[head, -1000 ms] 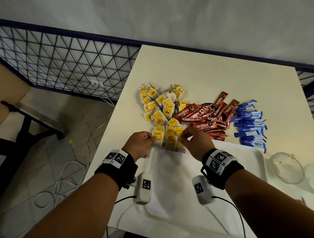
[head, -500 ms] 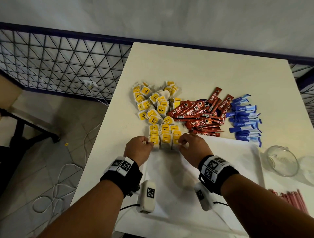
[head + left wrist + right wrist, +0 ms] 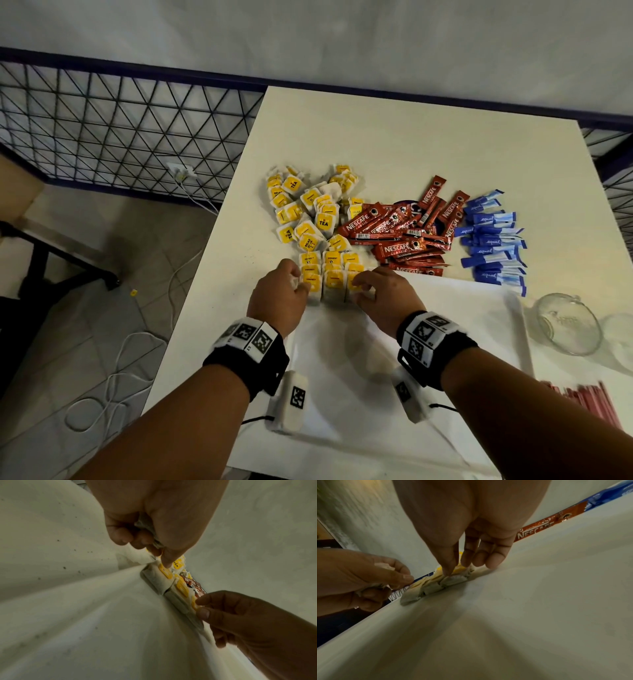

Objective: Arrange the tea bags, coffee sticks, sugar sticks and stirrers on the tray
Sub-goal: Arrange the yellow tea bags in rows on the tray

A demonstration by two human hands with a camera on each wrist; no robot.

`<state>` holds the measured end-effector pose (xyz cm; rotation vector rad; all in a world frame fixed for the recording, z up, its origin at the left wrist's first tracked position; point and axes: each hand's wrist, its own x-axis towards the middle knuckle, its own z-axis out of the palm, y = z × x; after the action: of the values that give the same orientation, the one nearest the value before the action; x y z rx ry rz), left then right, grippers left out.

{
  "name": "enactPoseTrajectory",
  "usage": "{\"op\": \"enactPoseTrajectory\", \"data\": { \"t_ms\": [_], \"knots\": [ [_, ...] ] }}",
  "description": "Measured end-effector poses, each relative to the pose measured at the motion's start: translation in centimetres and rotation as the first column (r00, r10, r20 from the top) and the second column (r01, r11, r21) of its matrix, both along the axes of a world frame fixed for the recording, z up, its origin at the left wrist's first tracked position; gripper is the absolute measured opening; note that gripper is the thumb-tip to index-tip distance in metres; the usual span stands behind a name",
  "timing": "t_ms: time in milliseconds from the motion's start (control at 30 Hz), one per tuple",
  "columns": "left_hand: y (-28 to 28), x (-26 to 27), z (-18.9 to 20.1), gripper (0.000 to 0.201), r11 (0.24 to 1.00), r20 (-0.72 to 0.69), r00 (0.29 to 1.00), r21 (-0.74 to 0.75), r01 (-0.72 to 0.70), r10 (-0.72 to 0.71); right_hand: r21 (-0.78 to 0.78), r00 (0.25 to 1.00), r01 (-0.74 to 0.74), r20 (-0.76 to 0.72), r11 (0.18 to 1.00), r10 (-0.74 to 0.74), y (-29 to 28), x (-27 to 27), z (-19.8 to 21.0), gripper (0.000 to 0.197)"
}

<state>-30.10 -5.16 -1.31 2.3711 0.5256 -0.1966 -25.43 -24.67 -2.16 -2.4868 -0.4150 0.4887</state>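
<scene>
A short row of yellow-tagged tea bags (image 3: pixel 330 284) lies at the far left corner of the white tray (image 3: pixel 462 325). My left hand (image 3: pixel 301 284) grips a crumpled tea bag (image 3: pixel 145 527) in its curled fingers, and its thumb tip presses on the row's left end (image 3: pixel 164 573). My right hand (image 3: pixel 359 291) pinches the row's rightmost tea bag (image 3: pixel 453 578) between thumb and forefinger. Behind the tray lie a loose heap of tea bags (image 3: pixel 308 212), red coffee sticks (image 3: pixel 404 236) and blue sugar sticks (image 3: pixel 493 240). Red stirrers (image 3: pixel 582 401) lie right of the tray.
A glass jar (image 3: pixel 565 329) lies on its side right of the tray. The white table (image 3: pixel 376 137) ends close on the left, above a tiled floor with cables (image 3: pixel 113 394). A dark mesh fence (image 3: pixel 120 130) runs behind.
Both hands have stayed at the two ends of the tea bag row. The head view has shifted a little, so the stirrers now show at the right.
</scene>
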Motion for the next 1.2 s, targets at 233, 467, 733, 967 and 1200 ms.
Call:
{"op": "enactPoseTrajectory", "data": {
  "t_ms": [233, 467, 733, 967, 1200],
  "knots": [
    [-1.7, 0.8, -0.5, 0.038, 0.808, -0.182, 0.848, 0.259, 0.53, -0.498, -0.006, 1.0, 0.011, 0.006, 1.0, -0.011, 0.1, 0.0, -0.1, 0.029],
    [-1.8, 1.0, 0.5, 0.035, 0.942, -0.006, 0.942, -0.011, 0.334, -0.334, 0.029, 0.999, 0.015, 0.045, 0.999, -0.016, 0.3, 0.0, 0.5, 0.027],
    [-1.4, 0.5, 3.7, 0.08, 0.128, -0.356, 0.934, -0.925, -0.358, 0.041, 0.218, 0.989, -0.044, 0.151, 0.975, 0.011, 1.6, 0.8, 5.1, 0.017],
    [-2.5, 0.5, 4.5, 0.089, 0.223, -0.271, 0.962, -0.936, -0.272, 0.037, 0.132, 0.971, -0.193, 0.168, 0.972, 0.17, 2.7, 0.9, 6.0, 0.019],
    [-3.2, 0.6, 4.9, 0.082, 0.186, -0.273, 0.958, -0.94, -0.285, 0.088, 0.146, 0.94, -0.272, 0.25, 0.951, 0.231, 1.9, 0.3, 6.1, 0.028]
  ]
}}
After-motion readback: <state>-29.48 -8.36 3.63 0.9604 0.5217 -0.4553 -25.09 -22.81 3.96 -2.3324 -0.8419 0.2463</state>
